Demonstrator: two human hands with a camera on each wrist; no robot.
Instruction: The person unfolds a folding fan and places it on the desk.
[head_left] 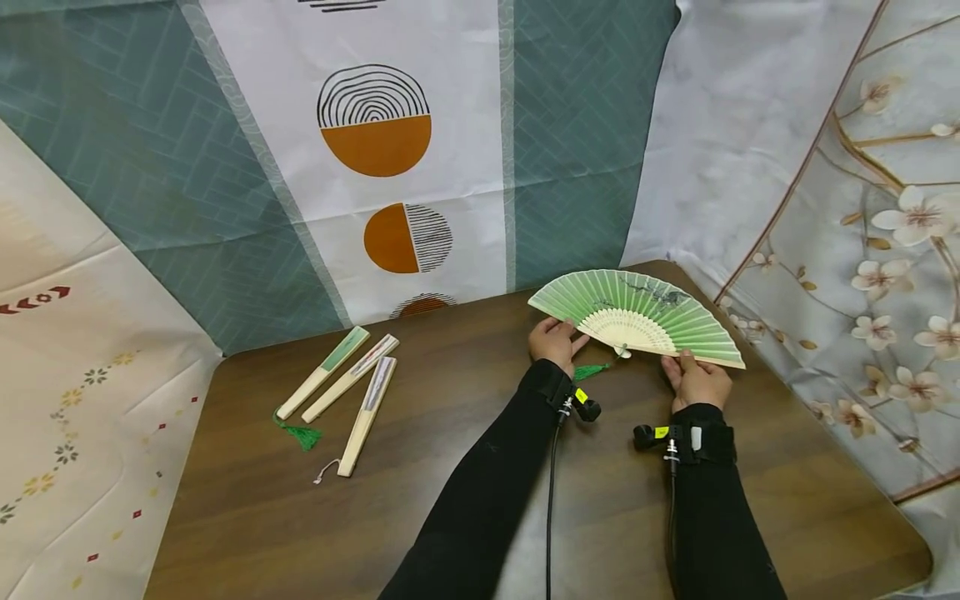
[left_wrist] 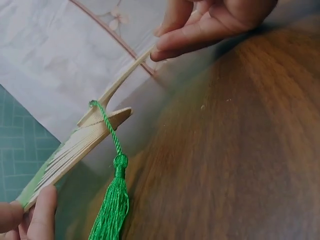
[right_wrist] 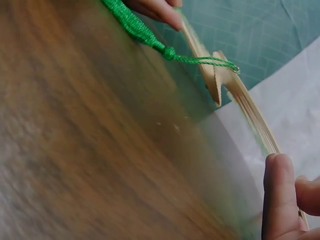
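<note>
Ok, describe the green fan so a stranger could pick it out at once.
On the brown table, look to the back right, where the left hand and right hand hold a green fan. A green tassel hangs from its pivot; unlike the three folded fans, it is spread wide open.

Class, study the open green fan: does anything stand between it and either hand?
Nothing visible does. The left hand and right hand each pinch an outer edge of the green fan directly; its tassel hangs between the hands, blocking neither.
</note>
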